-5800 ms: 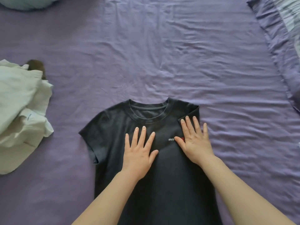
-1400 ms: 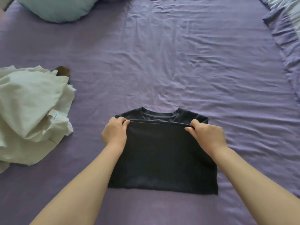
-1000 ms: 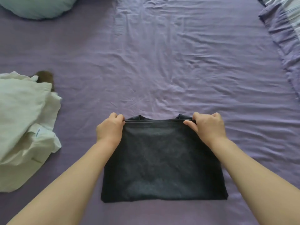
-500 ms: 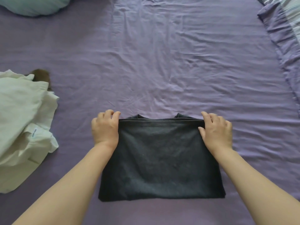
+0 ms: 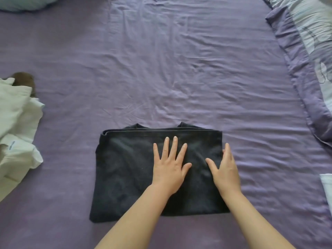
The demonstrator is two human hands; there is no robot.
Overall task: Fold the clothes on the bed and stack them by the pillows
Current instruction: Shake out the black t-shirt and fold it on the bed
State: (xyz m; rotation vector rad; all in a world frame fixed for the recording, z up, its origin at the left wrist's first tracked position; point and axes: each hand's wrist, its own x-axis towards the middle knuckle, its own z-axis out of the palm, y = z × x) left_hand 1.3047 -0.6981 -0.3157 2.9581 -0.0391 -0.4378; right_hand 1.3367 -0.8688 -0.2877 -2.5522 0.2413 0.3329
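A dark grey T-shirt (image 5: 125, 169) lies folded in half on the purple bed sheet (image 5: 179, 78), its collar peeking out at the far edge. My left hand (image 5: 169, 164) presses flat on the shirt's middle with fingers spread. My right hand (image 5: 225, 168) lies at the shirt's right edge, thumb on the cloth and fingers straight along the side. A heap of unfolded white clothes (image 5: 16, 132) sits at the left, with a brown piece (image 5: 25, 80) behind it. Part of a pale blue pillow (image 5: 27, 3) shows at the top left.
A purple and patterned duvet (image 5: 309, 51) runs along the right side. A white cloth corner (image 5: 326, 186) shows at the right edge. Wrinkled sheet stretches between the shirt and the pillow.
The shirt went from spread flat to folded in half. Both hands let go of the far corners; the left moved onto the shirt's middle and the right slid to its right edge.
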